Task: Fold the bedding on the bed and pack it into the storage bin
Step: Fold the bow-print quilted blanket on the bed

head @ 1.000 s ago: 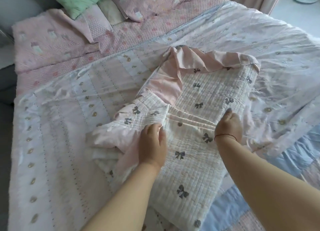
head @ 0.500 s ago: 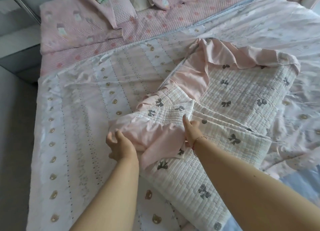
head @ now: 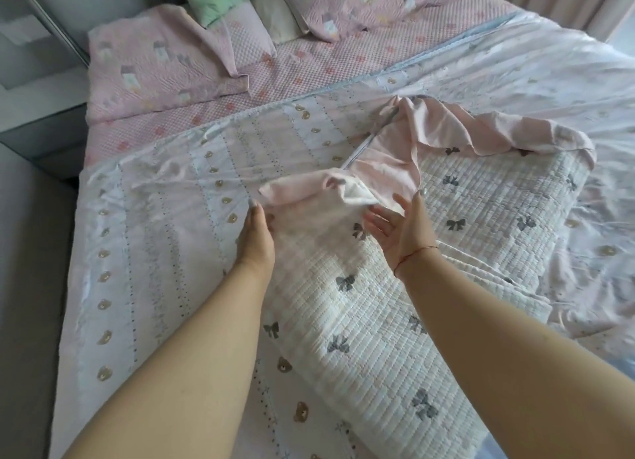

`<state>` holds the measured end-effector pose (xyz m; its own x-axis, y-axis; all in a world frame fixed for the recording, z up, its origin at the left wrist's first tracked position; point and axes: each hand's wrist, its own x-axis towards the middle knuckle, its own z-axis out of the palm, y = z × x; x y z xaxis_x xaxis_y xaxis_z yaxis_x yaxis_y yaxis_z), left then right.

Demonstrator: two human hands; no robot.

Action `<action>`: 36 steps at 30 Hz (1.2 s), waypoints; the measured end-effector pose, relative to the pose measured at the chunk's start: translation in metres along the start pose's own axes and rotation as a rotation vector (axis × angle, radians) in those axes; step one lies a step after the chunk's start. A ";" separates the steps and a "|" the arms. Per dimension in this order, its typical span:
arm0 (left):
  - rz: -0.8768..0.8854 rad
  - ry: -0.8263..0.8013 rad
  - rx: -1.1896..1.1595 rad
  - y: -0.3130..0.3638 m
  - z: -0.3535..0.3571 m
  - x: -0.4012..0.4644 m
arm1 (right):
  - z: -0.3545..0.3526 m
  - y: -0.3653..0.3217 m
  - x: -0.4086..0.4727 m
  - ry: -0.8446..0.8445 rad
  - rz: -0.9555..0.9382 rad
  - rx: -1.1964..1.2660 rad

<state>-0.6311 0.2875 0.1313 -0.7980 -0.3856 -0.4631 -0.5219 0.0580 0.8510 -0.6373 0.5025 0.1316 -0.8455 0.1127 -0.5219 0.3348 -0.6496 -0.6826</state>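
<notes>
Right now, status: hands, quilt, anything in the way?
Left hand grips the bow-print quilt at its pink corner. Right hand open, palm up under the flap. Quilt half folded on the bed; no storage bin in view. Nothing blocking.

One view only, worn on the person's head; it looks forward and steeply down onto the bed (head: pixel 165 252) from its near side, close enough that both forearms fill the lower frame; pillows (head: pixel 220 1) lie toward 11 o'clock, a curtain (head: pixel 563 1) at 1 o'clock.
</notes>
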 end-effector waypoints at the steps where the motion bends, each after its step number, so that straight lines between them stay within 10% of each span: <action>1: 0.000 -0.081 0.015 0.001 0.006 0.008 | 0.001 -0.003 0.001 -0.014 -0.022 -0.029; 13: 0.202 -0.157 1.014 -0.041 0.009 0.021 | -0.092 0.026 -0.016 -0.159 0.081 -1.629; 36: 0.466 -0.238 1.290 -0.048 0.032 0.027 | -0.148 0.046 -0.001 0.068 -0.149 -1.899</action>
<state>-0.6374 0.3033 0.0698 -0.9368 0.0600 -0.3447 0.0006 0.9854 0.1701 -0.5599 0.5841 0.0250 -0.9067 0.1380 -0.3985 0.2610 0.9259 -0.2732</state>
